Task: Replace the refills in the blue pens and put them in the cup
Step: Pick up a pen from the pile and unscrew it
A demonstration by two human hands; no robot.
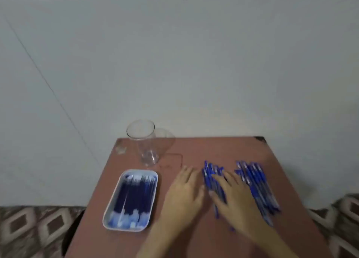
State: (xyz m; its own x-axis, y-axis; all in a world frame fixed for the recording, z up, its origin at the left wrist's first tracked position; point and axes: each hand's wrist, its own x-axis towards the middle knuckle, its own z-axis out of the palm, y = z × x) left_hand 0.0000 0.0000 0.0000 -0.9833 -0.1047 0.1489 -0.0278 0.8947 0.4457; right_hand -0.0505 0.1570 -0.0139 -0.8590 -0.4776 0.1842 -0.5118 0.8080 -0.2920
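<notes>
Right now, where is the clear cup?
In the head view the clear cup stands upright at the table's far left corner, just beyond the white tray of refills and left of both hands.

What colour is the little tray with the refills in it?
The small rectangular tray looks white or very pale blue, seen in the head view.

On the surface [194, 238] the cup [143, 141] stands upright at the far left corner. Nearer, in front of it, sits the tray [105, 217] with the refills [134, 197] lying in it. To the right lie two groups of pens: the nearer group [210, 175] mid-surface and the further group [258, 186] right of it. The left hand [184, 195] rests flat between tray and pens; the right hand [233, 197] lies over the nearer group.
</notes>
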